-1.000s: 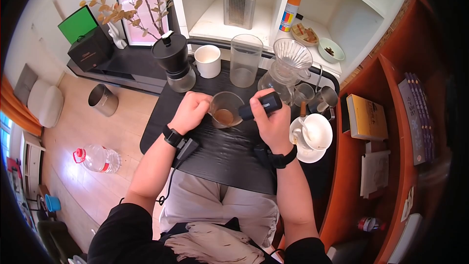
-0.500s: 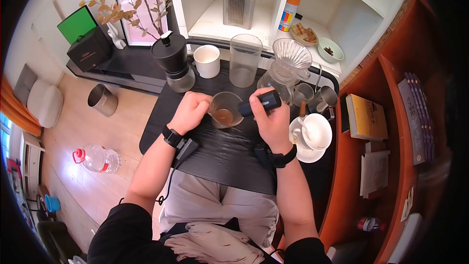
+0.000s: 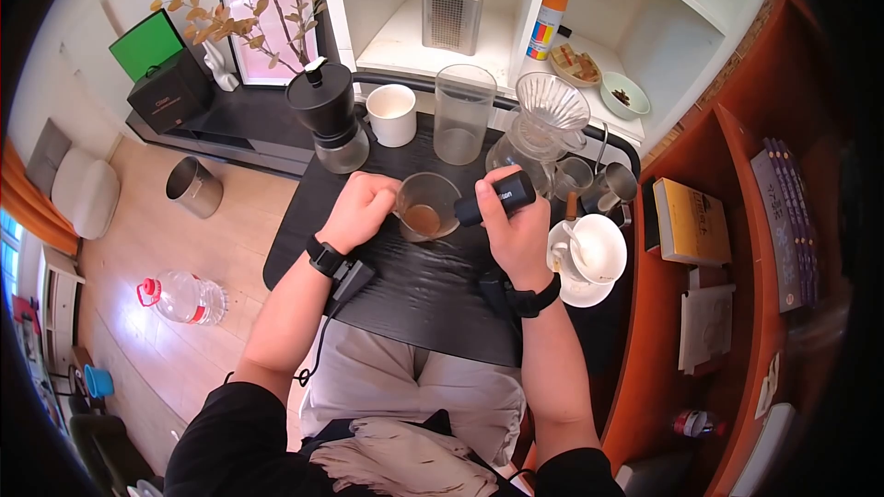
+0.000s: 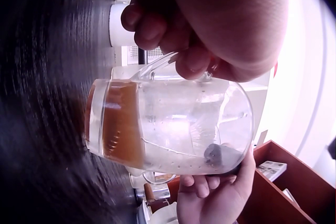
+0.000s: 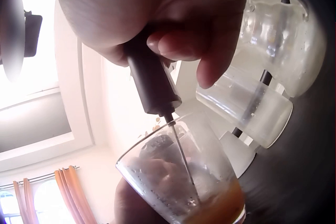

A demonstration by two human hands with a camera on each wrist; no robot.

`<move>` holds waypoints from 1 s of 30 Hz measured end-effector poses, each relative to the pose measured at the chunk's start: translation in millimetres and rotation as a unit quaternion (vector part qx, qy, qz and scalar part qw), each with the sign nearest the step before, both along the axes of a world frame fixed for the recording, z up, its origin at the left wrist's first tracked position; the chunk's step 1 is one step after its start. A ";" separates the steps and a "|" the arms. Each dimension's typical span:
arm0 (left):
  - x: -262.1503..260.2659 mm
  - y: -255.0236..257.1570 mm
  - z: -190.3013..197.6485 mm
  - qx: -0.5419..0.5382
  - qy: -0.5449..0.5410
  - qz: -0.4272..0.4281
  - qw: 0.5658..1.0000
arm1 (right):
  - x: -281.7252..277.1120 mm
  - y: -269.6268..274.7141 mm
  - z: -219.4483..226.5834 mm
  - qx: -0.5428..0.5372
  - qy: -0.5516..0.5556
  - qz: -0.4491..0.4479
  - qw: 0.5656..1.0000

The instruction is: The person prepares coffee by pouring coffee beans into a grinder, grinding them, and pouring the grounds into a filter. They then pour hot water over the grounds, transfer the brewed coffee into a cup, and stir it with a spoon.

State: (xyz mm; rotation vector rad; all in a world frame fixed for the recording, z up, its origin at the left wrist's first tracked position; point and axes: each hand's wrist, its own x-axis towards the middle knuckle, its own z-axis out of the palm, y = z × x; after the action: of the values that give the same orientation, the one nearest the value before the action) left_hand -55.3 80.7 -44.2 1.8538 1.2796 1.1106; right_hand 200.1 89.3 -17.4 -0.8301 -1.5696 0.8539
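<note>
A clear glass jug (image 3: pixel 429 207) with brown liquid (image 4: pixel 122 124) in its bottom stands on the black table (image 3: pixel 396 290). My left hand (image 3: pixel 359 209) grips its handle (image 4: pixel 160 66) with curled fingers. Fingers and thumb of my right hand (image 3: pixel 516 232) are wrapped round a black handheld frother (image 3: pixel 495 200), tilted over the rim. In the right wrist view the frother's thin metal shaft (image 5: pixel 184 161) reaches down inside the jug towards the liquid; its tip is hard to make out.
Along the table's back stand a black grinder (image 3: pixel 322 110), a white cup (image 3: pixel 392 116), a tall glass (image 3: pixel 461 120) and a glass dripper (image 3: pixel 551 110) on a server. Right of my right hand are a metal pitcher (image 3: pixel 611 186) and a white cup on a saucer (image 3: pixel 582 294).
The frother and my right hand have shifted slightly, up and left and then back down and right. My left hand stays on the jug's handle.
</note>
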 end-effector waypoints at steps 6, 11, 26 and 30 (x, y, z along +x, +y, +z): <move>1.5 -0.3 1.0 0.002 -0.003 0.005 1.000 | -1.3 -1.3 1.5 -0.005 -0.004 0.003 1.000; 0.1 0.6 0.5 0.003 0.004 -0.005 1.000 | -0.6 0.8 -1.3 -0.013 0.016 -0.024 1.000; 0.5 0.1 2.1 0.005 0.005 -0.003 1.000 | -1.4 1.8 -4.4 0.003 0.028 -0.023 0.999; 1.3 0.1 2.0 0.002 0.011 0.001 1.000 | -2.1 -1.4 1.8 -0.029 0.016 -0.007 0.999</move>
State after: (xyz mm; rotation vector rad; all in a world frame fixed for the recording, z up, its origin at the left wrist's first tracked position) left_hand -54.0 80.8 -42.3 1.8731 1.2920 1.0965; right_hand 197.9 87.9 -15.7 -0.8639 -1.5159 0.9021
